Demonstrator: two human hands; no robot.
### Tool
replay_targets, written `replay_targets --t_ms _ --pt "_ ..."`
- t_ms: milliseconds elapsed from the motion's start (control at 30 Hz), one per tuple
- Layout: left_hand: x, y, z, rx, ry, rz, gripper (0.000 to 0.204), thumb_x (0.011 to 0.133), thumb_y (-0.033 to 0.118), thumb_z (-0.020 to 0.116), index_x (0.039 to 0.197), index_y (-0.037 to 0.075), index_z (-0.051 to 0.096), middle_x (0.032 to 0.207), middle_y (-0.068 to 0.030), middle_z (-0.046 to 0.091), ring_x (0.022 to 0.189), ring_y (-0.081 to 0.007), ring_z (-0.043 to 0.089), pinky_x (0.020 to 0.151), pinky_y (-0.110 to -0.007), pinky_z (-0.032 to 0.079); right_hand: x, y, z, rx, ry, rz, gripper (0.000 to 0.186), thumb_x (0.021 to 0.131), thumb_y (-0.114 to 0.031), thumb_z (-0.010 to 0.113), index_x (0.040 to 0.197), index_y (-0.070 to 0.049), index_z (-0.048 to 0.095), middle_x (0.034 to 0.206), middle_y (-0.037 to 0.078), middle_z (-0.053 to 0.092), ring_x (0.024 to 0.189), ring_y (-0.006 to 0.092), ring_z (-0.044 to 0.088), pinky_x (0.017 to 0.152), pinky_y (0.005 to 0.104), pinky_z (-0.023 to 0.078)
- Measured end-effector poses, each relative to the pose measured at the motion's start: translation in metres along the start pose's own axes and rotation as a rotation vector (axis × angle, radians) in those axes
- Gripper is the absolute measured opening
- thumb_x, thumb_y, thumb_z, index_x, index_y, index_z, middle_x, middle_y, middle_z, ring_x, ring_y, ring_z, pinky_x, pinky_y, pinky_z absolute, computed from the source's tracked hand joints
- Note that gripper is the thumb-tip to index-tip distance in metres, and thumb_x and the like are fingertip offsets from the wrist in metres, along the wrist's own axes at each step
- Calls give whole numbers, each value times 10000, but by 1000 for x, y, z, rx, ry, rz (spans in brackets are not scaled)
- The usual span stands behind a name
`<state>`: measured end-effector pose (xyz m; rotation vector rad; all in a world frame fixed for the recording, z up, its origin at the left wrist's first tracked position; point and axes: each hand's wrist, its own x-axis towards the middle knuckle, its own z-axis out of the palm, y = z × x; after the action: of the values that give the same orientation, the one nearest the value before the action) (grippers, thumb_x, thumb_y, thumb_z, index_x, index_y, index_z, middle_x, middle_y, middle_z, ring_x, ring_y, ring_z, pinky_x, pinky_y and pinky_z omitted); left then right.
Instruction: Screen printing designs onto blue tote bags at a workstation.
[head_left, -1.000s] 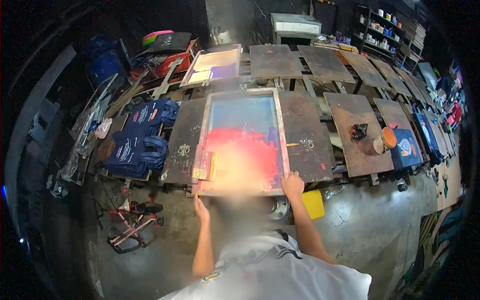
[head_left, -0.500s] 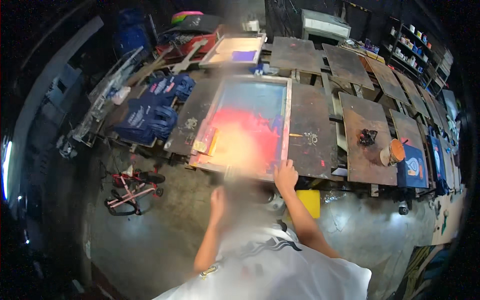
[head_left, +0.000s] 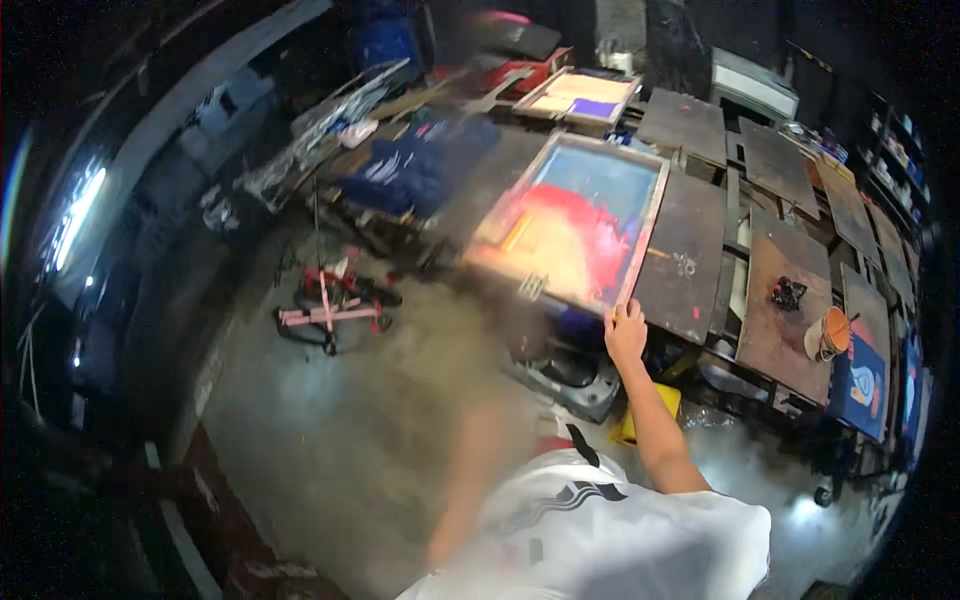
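A wooden-framed printing screen (head_left: 575, 200) with blue mesh and pink and orange ink lies on the near row of boards. My right hand (head_left: 626, 328) has its fingers closed on the screen's lower right corner. My left hand (head_left: 478, 425) is a blurred shape low in the middle, away from the screen, its fingers smeared out of sight. A squeegee-like orange strip (head_left: 515, 232) rests on the screen's left part.
Navy bags (head_left: 400, 175) pile left of the screen. A second screen (head_left: 580, 90) sits behind it. Dark boards (head_left: 680, 100) run rightward, one holding an orange-topped bucket (head_left: 827, 335). A pink bicycle (head_left: 325, 318), a scooter-like machine (head_left: 570, 380) and a yellow object (head_left: 655, 412) stand below.
The view has swung left, so the table appears farther right. My left hand has dropped away from the screen's lower edge and blurred; my right hand remains at its corner.
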<state>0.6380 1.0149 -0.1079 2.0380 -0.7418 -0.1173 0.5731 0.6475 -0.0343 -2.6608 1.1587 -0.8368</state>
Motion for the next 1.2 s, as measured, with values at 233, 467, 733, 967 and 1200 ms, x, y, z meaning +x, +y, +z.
replay_targets --t_ms 233,467,733,967,1200 --pt "-140 16 40 -408 -71 -347 323 1043 290 577 1169 13 686 1100 -63 721 985 -139 647 882 -295 516 -155 33 -75 361 30 -88 308 915 -229 697 1116 -4 634 1398 255 517 1244 429 534 1016 475 449" --pt "-195 91 114 -522 -317 -290 308 1037 282 590 1171 20 680 1095 -73 724 912 -156 679 816 -305 532 -270 127 -154 598 -161 227 251 939 -232 681 1097 -39 653 1136 196 658 980 369 646 887 452 510" --pt "-221 248 260 -703 -460 -405 275 1029 283 593 1165 53 659 1067 -67 721 861 -150 688 732 -272 514 -308 313 -264 669 -56 351 206 940 -180 688 966 23 710 772 133 708 655 149 644 600 320 496" --pt "-284 403 466 -644 -774 -250 222 1050 221 553 1132 54 676 995 -25 694 821 -107 639 712 -267 523 -368 524 -399 572 340 619 252 958 -243 668 980 5 706 877 187 716 775 300 692 717 374 524" --pt "-351 491 576 -609 -1108 -2 203 1049 198 557 1147 72 683 1033 -22 709 863 -111 663 764 -263 526 -428 625 -457 479 539 797 205 979 -200 644 948 -4 695 765 84 686 708 162 650 671 311 504"
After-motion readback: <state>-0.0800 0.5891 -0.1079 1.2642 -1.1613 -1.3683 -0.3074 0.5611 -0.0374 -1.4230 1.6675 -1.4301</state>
